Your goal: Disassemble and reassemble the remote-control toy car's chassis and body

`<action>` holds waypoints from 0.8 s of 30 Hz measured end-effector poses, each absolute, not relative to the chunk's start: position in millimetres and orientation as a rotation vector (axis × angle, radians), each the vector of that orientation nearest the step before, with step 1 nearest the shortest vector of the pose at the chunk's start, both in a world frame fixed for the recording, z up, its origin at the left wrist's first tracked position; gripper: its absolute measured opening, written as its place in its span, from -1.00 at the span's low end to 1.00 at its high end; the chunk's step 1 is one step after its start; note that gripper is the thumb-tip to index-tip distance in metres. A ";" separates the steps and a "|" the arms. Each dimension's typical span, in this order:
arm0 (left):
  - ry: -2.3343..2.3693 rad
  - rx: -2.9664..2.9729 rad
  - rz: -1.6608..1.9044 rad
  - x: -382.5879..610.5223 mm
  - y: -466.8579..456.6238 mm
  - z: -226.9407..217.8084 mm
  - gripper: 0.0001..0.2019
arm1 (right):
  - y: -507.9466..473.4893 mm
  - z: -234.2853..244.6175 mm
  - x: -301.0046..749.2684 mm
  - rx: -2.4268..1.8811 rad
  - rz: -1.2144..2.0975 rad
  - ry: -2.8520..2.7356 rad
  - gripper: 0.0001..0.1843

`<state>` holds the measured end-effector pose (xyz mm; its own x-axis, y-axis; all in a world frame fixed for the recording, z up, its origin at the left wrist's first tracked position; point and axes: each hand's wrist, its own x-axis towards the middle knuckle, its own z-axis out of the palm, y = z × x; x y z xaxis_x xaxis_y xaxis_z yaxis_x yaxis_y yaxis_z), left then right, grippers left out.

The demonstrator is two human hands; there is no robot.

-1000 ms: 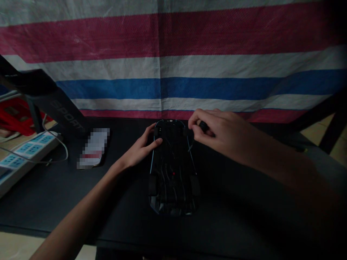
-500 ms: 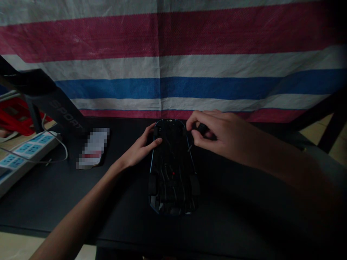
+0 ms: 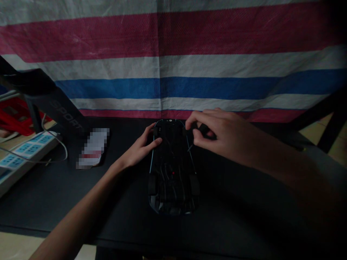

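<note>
A toy car [image 3: 169, 173] lies upside down on the black tabletop, its dark underside and wheels facing up and a small red spot near the middle. My left hand [image 3: 142, 144] grips its far left side, thumb over the underside edge and fingers down along the flank. By the far right wheel [image 3: 185, 130] is my right hand [image 3: 214, 130], fingers curled and index fingertip at the wheel or touching it. Something dark sits inside those curled fingers; its kind cannot be made out. A thin light piece [image 3: 190, 148] sticks out at the car's right edge below the thumb.
On the left lie a blurred-out phone [image 3: 93, 148] and a white power strip [image 3: 27, 151] with a cable. A dark post marked SPORT [image 3: 65, 108] leans there, beyond it a red crate [image 3: 18, 113]. A striped tarp [image 3: 217, 65] hangs behind the table [image 3: 121, 216].
My right index fingertip has shifted slightly left at the wheel, and the gap to the thumb is a little wider. My left hand and the car stay put.
</note>
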<state>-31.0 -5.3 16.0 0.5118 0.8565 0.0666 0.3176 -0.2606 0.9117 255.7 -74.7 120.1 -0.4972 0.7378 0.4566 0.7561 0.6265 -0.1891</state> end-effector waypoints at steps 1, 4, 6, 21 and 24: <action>0.980 1.817 0.722 -31.1 -5.4 16.3 -0.11 | -74.7 119.8 255.4 -1.161 -0.048 -2.351 -0.86; 0.981 1.823 0.721 -31.2 -6.2 17.4 -0.11 | -74.1 118.4 253.9 -1.261 -0.091 -2.312 -0.89; 0.984 1.828 0.719 -31.2 -6.9 18.1 -0.11 | -73.3 117.3 252.8 -1.253 -0.097 -2.305 -0.86; 1.002 1.842 0.736 -31.8 -3.9 16.4 -0.10 | -72.6 123.7 246.5 -1.298 0.000 -2.335 -0.90; 0.990 1.855 0.735 -31.4 -4.3 17.8 -0.12 | -71.3 125.1 249.6 -1.246 0.026 -2.338 -0.90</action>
<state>-31.4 -4.3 17.8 0.5068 0.8574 0.0901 0.3346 -0.2919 0.8960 249.6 -71.3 125.1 -0.4653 0.7853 0.4083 0.7760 0.5839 -0.2387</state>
